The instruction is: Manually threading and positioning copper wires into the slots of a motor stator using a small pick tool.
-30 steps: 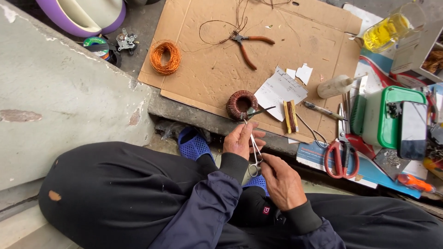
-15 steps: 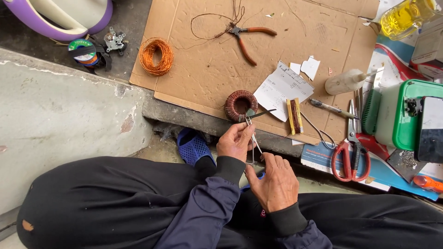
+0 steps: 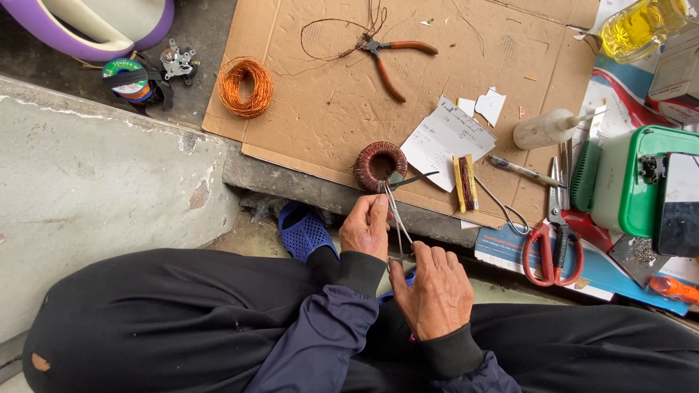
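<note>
The left hand (image 3: 366,227) pinches thin metal forceps (image 3: 395,215) whose tips touch the copper-wound ring coil (image 3: 380,164) at the brown cardboard sheet's (image 3: 328,109) edge. The right hand (image 3: 431,287) curls around their handles. A clear jar (image 3: 641,25) holds yellow liquid.

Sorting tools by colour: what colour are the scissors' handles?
Red, on the scissors right of the hands; the head view shows it clearly.

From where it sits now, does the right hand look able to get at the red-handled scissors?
Probably yes. The right hand is busy on the metal forceps, but the red-handled scissors lie just to its right, uncovered, with nothing lying between them.
</note>
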